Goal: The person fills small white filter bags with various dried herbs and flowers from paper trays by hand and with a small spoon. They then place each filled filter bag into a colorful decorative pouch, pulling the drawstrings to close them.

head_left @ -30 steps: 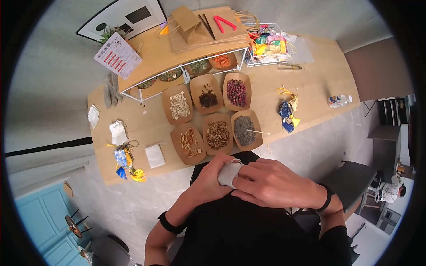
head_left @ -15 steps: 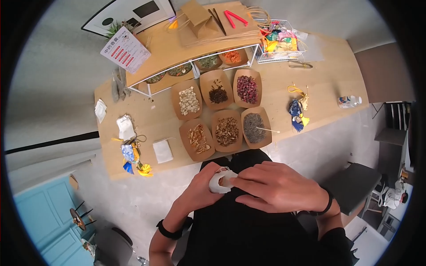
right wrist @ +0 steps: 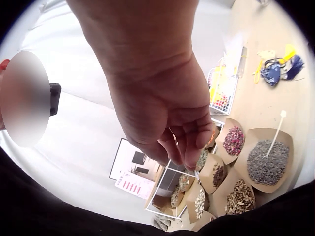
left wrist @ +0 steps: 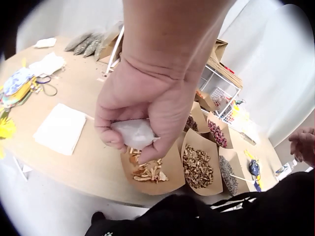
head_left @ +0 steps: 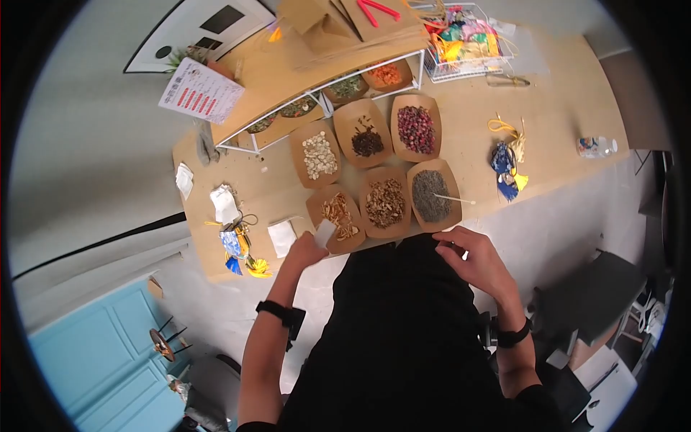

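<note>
My left hand (head_left: 306,250) grips a small white cloth pouch (left wrist: 135,133), its fingers curled round it, over the near edge of a paper tray of dried yellowish strips (head_left: 338,216). My right hand (head_left: 476,261) hangs beyond the table's near edge, close to the tray of grey dried buds (head_left: 432,196). Its fingers are loosely bent, with the thumb near the fingertips, and nothing shows between them. Next to the strips stands a tray of brown chopped pieces (left wrist: 198,166). Behind are trays of pale slices (head_left: 319,156), dark cloves (head_left: 367,142) and dried rosebuds (head_left: 416,129).
A thin white stick (head_left: 455,198) leans in the grey buds. White pouches (head_left: 224,204) and tasselled sachets (head_left: 241,245) lie at left, a flat white pouch (head_left: 282,237) nearer. Blue sachets (head_left: 507,165) and a bottle (head_left: 597,147) are at right. A wire basket (head_left: 464,68) stands behind.
Both hands were together at the white pouch over the lap. They have parted: the left moved forward and left with the pouch, the right let go and moved right towards the table edge.
</note>
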`<state>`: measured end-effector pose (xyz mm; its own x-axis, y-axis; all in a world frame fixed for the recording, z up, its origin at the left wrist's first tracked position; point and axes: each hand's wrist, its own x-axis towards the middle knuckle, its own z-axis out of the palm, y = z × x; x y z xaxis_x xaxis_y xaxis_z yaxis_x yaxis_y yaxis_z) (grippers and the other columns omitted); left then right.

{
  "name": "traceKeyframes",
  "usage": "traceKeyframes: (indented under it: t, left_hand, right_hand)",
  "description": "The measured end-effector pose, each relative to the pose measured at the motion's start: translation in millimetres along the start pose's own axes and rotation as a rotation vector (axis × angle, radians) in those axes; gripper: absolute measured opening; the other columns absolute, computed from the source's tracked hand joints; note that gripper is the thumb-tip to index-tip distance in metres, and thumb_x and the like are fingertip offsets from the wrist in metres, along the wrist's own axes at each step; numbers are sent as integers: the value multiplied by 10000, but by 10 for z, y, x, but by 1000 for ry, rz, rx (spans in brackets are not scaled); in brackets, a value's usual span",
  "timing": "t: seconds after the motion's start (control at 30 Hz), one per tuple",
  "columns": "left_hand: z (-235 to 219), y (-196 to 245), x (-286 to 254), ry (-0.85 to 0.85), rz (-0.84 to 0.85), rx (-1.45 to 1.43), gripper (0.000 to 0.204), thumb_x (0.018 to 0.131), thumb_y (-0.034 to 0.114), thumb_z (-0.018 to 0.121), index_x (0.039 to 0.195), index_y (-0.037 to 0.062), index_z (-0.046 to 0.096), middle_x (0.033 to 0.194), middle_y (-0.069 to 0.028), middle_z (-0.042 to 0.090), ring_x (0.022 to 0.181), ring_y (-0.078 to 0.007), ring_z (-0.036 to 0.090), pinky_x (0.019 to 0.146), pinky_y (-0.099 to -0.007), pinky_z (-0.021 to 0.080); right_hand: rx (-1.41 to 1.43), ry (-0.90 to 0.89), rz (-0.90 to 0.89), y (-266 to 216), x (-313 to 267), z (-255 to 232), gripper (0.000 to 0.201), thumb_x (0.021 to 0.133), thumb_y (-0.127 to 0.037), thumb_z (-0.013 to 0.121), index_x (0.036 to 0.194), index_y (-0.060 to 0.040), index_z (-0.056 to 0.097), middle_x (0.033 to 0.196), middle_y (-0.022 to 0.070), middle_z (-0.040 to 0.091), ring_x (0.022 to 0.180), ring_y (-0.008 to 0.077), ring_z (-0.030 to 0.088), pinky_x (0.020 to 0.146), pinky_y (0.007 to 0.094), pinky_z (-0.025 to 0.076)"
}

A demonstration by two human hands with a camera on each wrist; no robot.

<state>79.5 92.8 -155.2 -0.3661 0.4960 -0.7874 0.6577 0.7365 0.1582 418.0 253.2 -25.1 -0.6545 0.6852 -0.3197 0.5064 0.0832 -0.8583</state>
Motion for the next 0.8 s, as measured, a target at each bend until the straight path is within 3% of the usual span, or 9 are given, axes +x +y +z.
traceKeyframes:
  t: [0.07,0.13,0.2,0.27,0.3,0.37,0.47,0.67,0.8]
  left_hand:
    - [-103,141,181,-17,-15,50,603,687,351,750,1082,-81,606,1036,-280,664,982,-398,656,849,-432,526]
    - [-179,227,306,-199,27,118,599,695,399,739,1046,-79,652,1054,-279,665,984,-393,660,850,-417,528]
    - [-258,352,306,-227,71,155,596,719,434,704,1039,-67,670,1065,-265,669,980,-380,666,831,-396,534]
    - [-333,478,214,-264,-14,43,450,714,356,704,922,-42,669,773,-133,645,654,-243,613,569,-347,477]
    - [-374,522,193,-267,-10,55,450,714,356,704,922,-42,669,773,-133,645,654,-243,613,569,-347,477]
    - [-421,553,133,-372,-135,-58,383,720,364,666,815,-2,607,661,-43,514,550,-145,472,476,-302,357]
    - [-463,559,85,-425,-133,-123,357,718,372,645,769,32,547,639,-14,448,534,-124,421,466,-297,323]
    - [-365,333,240,-424,-227,-205,312,768,334,616,813,34,543,677,2,452,535,-107,386,470,-268,315]
    - [-386,395,155,-442,-203,-298,294,784,316,602,832,33,538,682,8,446,543,-103,379,473,-260,314]
  right_hand:
    - [28,19,46,123,-42,-22,217,850,-100,686,1050,-17,675,840,111,646,626,203,608,596,308,490]
    - [58,40,94,227,-96,-29,217,850,-102,685,1048,-14,677,832,111,645,620,200,601,599,307,487]
    - [66,66,125,314,-118,-80,218,876,-90,663,1073,4,676,806,84,638,597,123,536,590,270,459]
    - [71,96,139,410,-157,-110,222,877,-93,662,1076,3,675,813,81,644,599,121,538,590,270,460]
    - [70,110,140,448,-167,-123,225,878,-97,661,1080,2,674,821,77,650,601,119,540,589,269,461]
    - [81,130,171,498,-188,-151,228,879,-97,661,1085,0,673,831,74,658,604,115,540,590,267,462]
    - [102,172,205,542,-197,-187,231,872,-106,668,1080,-4,673,834,78,661,611,127,543,599,269,466]
    - [128,211,289,635,-239,-175,236,863,-107,675,1077,-6,673,821,85,659,624,141,554,610,273,469]
    - [90,235,272,685,-229,-149,247,852,-101,679,1079,-4,672,822,94,662,636,161,574,619,288,480]
